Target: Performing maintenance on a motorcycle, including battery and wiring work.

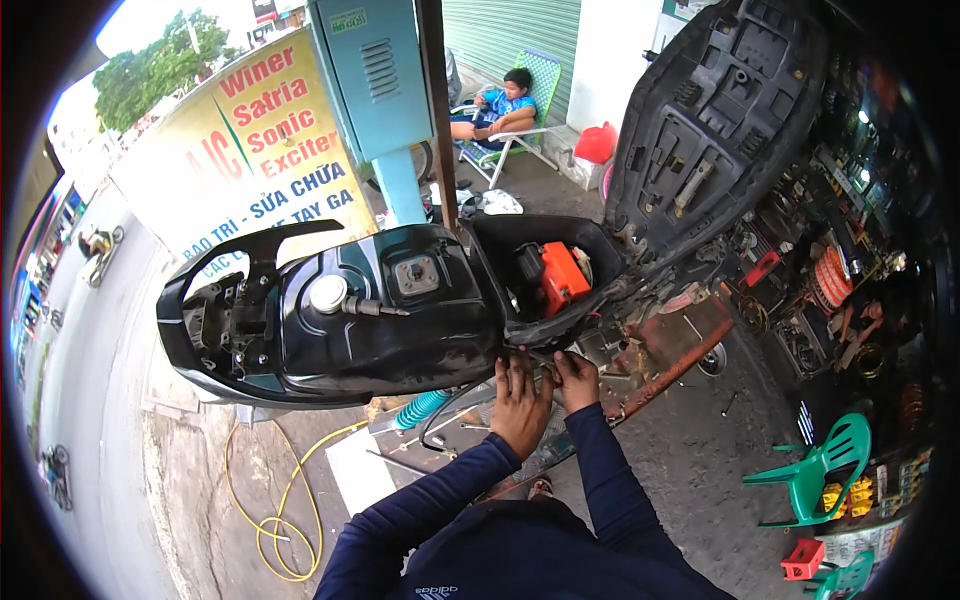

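A scooter with its body panels off stands across the view, its black fuel tank (pixel 400 330) with a white round cap (pixel 328 294) at the left. Right of the tank is the open under-seat storage box (pixel 500 245), with an orange-red object (pixel 565 278) in it. My left hand (pixel 522 405) reaches to the scooter's near side below the box, fingers bent against it. Close beside it, my right hand (pixel 577 385) has thumb and fingers drawn together. What lies between the fingers is too small to make out. A thin black hose (pixel 440 415) hangs by my left hand.
The raised seat (pixel 715 120) leans at the right. Below stands a rusty red lift platform (pixel 670 365). A yellow hose (pixel 265 530) coils on the ground. Green plastic chairs (pixel 825 465) and tool racks are at right. A person (pixel 505 105) sits in a folding chair behind; traffic passes left.
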Motion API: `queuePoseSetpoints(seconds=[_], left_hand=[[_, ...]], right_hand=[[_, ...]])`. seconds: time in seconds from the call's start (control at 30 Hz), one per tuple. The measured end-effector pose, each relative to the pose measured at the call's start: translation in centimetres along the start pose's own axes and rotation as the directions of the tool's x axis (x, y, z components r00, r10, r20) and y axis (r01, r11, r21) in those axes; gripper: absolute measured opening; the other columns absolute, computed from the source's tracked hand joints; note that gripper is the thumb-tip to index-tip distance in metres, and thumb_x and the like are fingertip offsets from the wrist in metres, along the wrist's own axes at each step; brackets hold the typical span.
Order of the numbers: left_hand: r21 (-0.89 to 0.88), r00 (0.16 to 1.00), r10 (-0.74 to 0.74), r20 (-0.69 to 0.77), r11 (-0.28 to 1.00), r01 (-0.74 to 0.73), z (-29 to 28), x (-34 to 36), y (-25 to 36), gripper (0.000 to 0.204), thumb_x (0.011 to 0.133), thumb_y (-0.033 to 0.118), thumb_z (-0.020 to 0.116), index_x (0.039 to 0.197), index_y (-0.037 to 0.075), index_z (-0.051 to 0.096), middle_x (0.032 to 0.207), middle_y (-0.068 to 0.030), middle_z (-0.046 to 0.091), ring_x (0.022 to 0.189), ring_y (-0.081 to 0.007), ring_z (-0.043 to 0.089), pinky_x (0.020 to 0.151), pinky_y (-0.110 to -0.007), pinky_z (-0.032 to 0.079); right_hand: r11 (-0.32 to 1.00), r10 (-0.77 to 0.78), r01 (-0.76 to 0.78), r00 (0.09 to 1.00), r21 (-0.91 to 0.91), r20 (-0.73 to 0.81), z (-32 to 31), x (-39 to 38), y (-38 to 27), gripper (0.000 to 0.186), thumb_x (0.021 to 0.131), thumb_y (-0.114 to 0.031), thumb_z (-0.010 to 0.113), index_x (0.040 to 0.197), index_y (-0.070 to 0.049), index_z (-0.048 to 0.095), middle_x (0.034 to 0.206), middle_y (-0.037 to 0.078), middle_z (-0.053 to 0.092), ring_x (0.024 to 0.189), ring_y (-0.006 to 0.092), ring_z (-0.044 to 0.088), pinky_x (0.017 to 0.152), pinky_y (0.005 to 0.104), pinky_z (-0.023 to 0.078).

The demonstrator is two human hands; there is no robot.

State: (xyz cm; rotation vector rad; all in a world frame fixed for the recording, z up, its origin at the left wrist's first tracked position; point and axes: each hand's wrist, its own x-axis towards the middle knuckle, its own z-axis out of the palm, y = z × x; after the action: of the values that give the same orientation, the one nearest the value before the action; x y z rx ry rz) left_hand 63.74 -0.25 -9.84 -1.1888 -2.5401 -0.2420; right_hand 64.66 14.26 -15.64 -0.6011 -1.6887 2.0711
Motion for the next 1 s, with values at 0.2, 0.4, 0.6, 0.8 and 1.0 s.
queuePoseSetpoints(seconds=[0.2,0.4,0.6,0.8,1.0], left_hand=[[0.049,0.997,0.071,0.033,0.996,-0.072,-0.1,0.0,-0.2,0.041,0.088,0.019,0.048,0.125,0.003,0.054,0.140,-0.0354,0.042,0.133,-0.0447,0.038,0.111,-0.063,0.022],[0.103,0.995,0.096,-0.006,0.990,-0.095,0.7,0.5,0.2,0.039,0.087,0.019,0.049,0.122,0.002,0.055,0.134,-0.0350,0.047,0.130,-0.0457,0.041,0.110,-0.061,0.027],[0.000,0.992,0.121,-0.041,0.993,-0.121,0.1,0.5,-1.4,0.038,0.086,0.018,0.051,0.121,0.004,0.056,0.129,-0.0315,0.051,0.127,-0.0441,0.044,0.109,-0.059,0.029],[0.011,0.991,0.130,-0.039,0.992,-0.129,-0.5,-0.3,-2.2,0.037,0.085,0.017,0.051,0.120,0.005,0.057,0.125,-0.0283,0.055,0.126,-0.0422,0.046,0.109,-0.056,0.031],[-0.174,0.974,0.213,0.074,0.965,-0.197,-5.3,0.2,-5.7,0.039,0.084,0.016,0.054,0.120,0.002,0.057,0.121,-0.0219,0.060,0.120,-0.0369,0.053,0.105,-0.047,0.038]], right_hand=[[0.957,-0.016,0.015,1.000,-0.289,0.001,-0.9,1.2,-1.3,0.034,0.092,-0.029,0.068,0.076,0.001,0.063,0.059,-0.001,0.053,0.054,0.0081,0.044,0.051,0.0285,0.037],[0.935,0.257,-0.216,0.960,-0.281,0.116,-2.5,2.5,-1.8,0.038,0.090,-0.036,0.070,0.072,-0.005,0.058,0.059,0.000,0.050,0.043,0.0094,0.041,0.040,0.0263,0.031],[0.892,0.399,-0.378,0.916,-0.248,0.039,-0.6,0.3,-4.6,0.039,0.091,-0.036,0.069,0.070,-0.006,0.059,0.057,0.000,0.049,0.042,0.0095,0.041,0.039,0.0277,0.030],[0.816,0.105,-0.063,0.994,-0.575,0.039,0.2,-2.1,-3.2,0.046,0.091,-0.042,0.061,0.091,0.003,0.070,0.081,0.025,0.068,0.081,0.0396,0.067,0.072,0.0443,0.049],[0.726,-0.071,0.177,0.980,-0.664,0.183,6.0,-8.8,-2.5,0.033,0.097,-0.027,0.052,0.089,0.001,0.068,0.071,0.014,0.067,0.065,0.0219,0.063,0.060,0.0374,0.049]])
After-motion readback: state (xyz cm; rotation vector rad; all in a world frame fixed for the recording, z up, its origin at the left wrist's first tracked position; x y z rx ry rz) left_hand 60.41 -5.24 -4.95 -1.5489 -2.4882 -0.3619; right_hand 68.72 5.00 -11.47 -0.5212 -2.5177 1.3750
